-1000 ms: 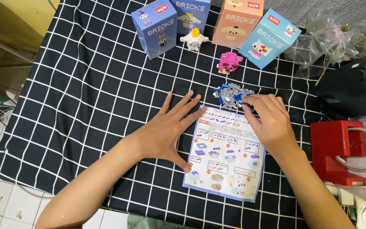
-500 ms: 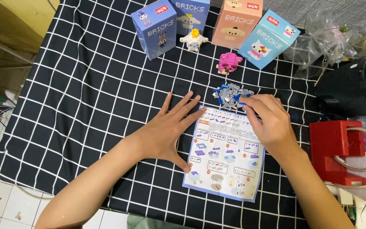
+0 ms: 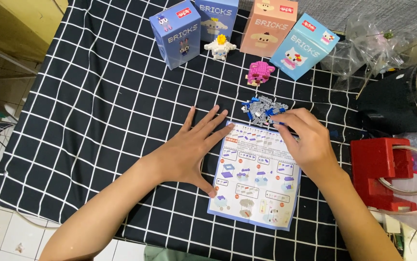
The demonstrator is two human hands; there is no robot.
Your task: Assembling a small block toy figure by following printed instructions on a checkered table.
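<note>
Brick-sorting station on a black cloth with white grid lines (image 3: pixel 83 96). Left hand (image 3: pixel 189 150): flat, fingers spread open, palm down on the cloth, fingertips and thumb resting on the left edge of the instruction sheet (image 3: pixel 257 176) and pinning it. Right hand (image 3: pixel 305 142): lies over the sheet's upper right corner, fingers curled toward the loose pile of grey and blue mini bricks (image 3: pixel 262 109) just above the sheet; fingertips meet at the pile's near edge, but whether a brick is pinched between them cannot be told. Behind, well apart from the hands: a blue box (image 3: pixel 175 34), a second blue box (image 3: pixel 216 13), a peach box (image 3: pixel 269 24) and a light-blue tilted box (image 3: pixel 303 46), with a finished white brick figure (image 3: pixel 219 47) and a pink brick figure (image 3: pixel 259 72) before them. Right margin: red tape dispenser (image 3: pixel 380 171), crumpled clear plastic bags (image 3: pixel 368 48). Handling note: picking single pieces from so tight a heap likely goes best with a light fingertip pinch, drawing one brick clear toward the sheet, while the flat hand holds the paper steady so the diagram stays readable.
</note>
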